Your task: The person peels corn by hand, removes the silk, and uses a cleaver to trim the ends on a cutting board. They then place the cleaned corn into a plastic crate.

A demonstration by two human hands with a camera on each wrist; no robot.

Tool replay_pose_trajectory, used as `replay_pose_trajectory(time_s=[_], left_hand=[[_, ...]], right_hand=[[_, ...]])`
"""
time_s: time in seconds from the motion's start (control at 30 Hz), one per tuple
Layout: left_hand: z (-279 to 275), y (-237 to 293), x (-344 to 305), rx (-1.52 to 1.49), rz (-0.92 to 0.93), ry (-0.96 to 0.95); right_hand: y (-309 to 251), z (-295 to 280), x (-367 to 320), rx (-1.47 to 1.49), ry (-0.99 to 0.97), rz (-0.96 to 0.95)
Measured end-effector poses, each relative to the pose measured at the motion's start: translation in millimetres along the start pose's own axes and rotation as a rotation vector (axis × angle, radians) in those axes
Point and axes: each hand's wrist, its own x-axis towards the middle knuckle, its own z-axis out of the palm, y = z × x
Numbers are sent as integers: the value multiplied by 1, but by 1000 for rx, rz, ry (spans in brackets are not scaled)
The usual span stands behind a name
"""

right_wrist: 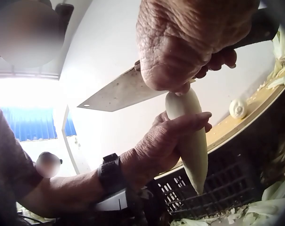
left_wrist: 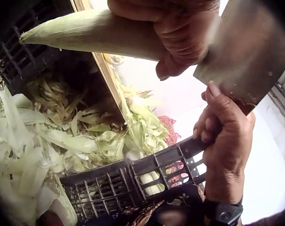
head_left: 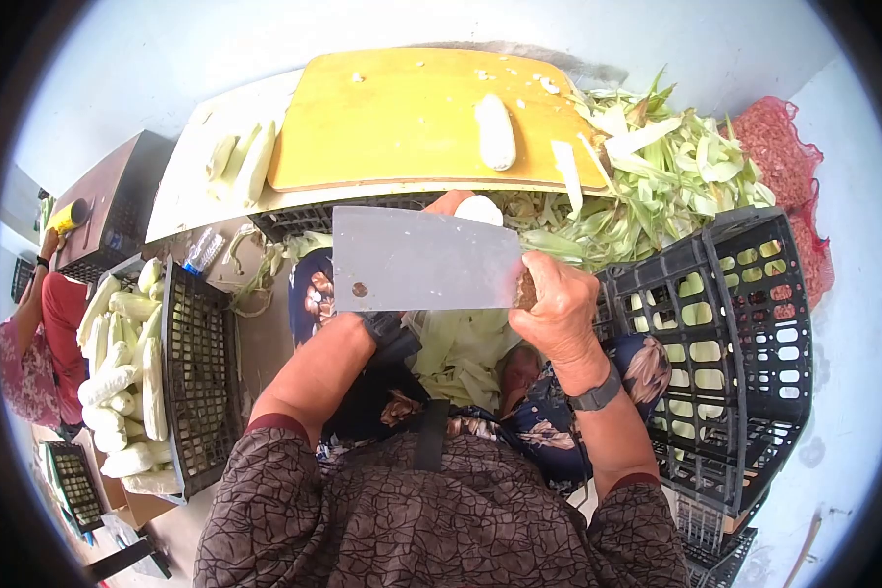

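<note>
Corn cob in L hand, tip by cleaver in R hand

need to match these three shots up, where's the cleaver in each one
Head: cleaver dead centre, blade broadside, handle in the right hand.
Left wrist: cleaver in the upper right corner, above the right hand.
Right wrist: cleaver left of centre, blade pointing left from under the right hand.
Shared landmark: the corn ear gripped by the left hand, right beside the blade in all three.
</note>
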Motion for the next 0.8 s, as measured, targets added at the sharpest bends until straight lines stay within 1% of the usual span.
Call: replay_pose_trajectory(time_s=[0.1, 0.17, 0.3, 0.4, 0.5, 0.57, 0.6, 0.67, 0.7, 0.73, 0.8], left_hand=[[-2, -7, 0, -65, 13, -14], [-3, -7, 0, 83, 73, -16], [-6, -17, 2, 76, 74, -51], [-4, -12, 1, 117, 89, -15], [-4, -12, 1, 88, 51, -39], [-5, -18, 2, 289, 142, -8], [-5, -18, 2, 288, 144, -5], [-4, -18, 2, 102, 115, -43], [-3, -19, 2, 102, 113, -48], [-1, -20, 3, 257, 228, -61], [2, -23, 5, 569, 461, -92]], right_hand=[[1, 3, 0, -11, 4, -25], [2, 3, 1, -26, 11, -20], [2, 4, 2, -83, -14, -34], [4, 5, 1, -70, -6, -47], [3, 3, 2, -88, 3, -47], [7, 5, 0, -96, -9, -33], [9, 6, 0, -101, -25, -22], [11, 7, 0, -94, -27, -16], [12, 7, 0, -86, -28, -5], [19, 8, -1, -88, -25, 1], [44, 7, -1, -409, -89, 250]])
